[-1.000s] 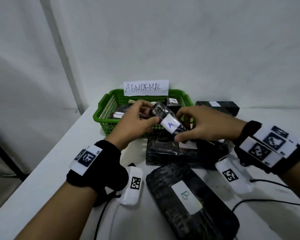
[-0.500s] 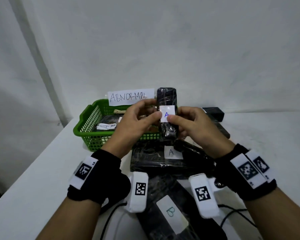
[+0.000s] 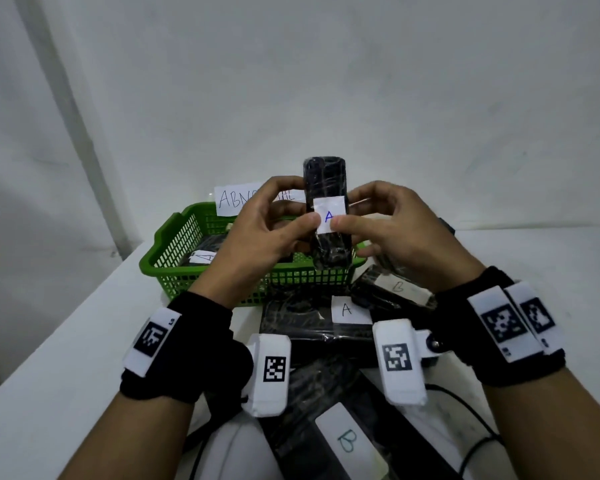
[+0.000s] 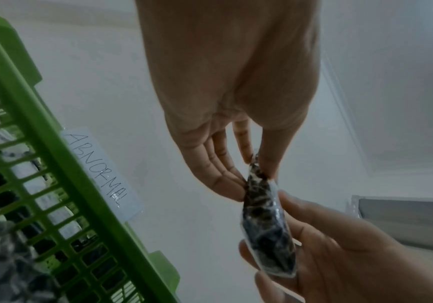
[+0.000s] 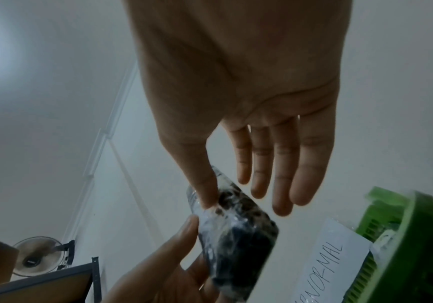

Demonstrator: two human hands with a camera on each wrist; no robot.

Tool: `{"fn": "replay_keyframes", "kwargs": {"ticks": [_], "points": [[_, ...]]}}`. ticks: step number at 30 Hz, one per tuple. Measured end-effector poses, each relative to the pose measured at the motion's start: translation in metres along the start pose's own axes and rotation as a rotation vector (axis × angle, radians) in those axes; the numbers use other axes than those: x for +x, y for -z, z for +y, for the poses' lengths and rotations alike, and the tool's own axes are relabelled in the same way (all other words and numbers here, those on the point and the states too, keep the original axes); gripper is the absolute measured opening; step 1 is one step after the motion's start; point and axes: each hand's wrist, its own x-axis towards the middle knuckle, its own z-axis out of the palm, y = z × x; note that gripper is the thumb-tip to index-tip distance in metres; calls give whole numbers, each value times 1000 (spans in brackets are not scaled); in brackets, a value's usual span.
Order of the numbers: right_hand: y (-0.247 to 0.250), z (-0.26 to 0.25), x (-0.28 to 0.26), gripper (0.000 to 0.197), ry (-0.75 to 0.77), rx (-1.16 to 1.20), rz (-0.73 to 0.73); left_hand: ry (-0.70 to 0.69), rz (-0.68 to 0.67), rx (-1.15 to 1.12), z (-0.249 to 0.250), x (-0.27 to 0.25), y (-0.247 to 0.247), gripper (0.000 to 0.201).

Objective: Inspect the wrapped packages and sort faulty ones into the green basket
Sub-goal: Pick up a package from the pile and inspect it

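I hold a black plastic-wrapped package (image 3: 324, 178) upright in front of my face, its white label with a blue "A" turned toward me. My left hand (image 3: 291, 220) pinches its left edge between thumb and fingers, and my right hand (image 3: 361, 216) pinches the right edge, thumb on the label. The left wrist view shows the package (image 4: 267, 231) edge-on between both hands. In the right wrist view my thumb presses its wrap (image 5: 238, 231). Behind and below stands the green basket (image 3: 160, 244), marked with an "ABNORMAL" sign (image 3: 231, 200); a labelled wrapped package (image 3: 201, 256) lies inside.
On the white table below my hands lie a flat wrapped package labelled A (image 3: 291, 320), a smaller one labelled B (image 3: 392, 292) and a large one labelled B (image 3: 347, 441) nearest me. Cables (image 3: 471, 445) run at the right. The table's left edge is close to the basket.
The package went from tilted low over the basket to upright and higher, label facing me. Both hands rose with it and kept their hold.
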Motion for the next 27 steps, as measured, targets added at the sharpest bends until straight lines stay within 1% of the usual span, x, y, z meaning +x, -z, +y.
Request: {"fn": "replay_keyframes", "kwargs": {"ticks": [2,5,7,9,13,16,19,21,24,27], "points": [[-3,-3,0,30,5,49,34,-30,18,39,0,-1,0,38],[-10,-5,-1,38,-11,63,-15,-67,22,89,-2,0,0,43],[-12,-5,-2,39,-6,89,-18,-93,-32,106,-2,-1,1,45],[-12,-3,-1,39,8,97,8,-98,-79,129,-1,-2,2,45],[-11,-3,-1,29,44,105,43,-68,-54,101,-2,-2,7,38],[-12,-7,-1,25,52,146,-13,-14,-71,58,-4,-1,6,36],[-16,-8,0,28,43,148,-56,-19,-69,5,-3,-2,7,32],[-19,-8,0,29,79,84,-25,-41,-35,11,-3,-1,10,32],[-21,-9,-1,33,104,92,58,-55,-1,5,-4,-1,13,33],[-21,-11,-4,33,123,75,79,-73,10,0,-2,-2,14,34]]}}
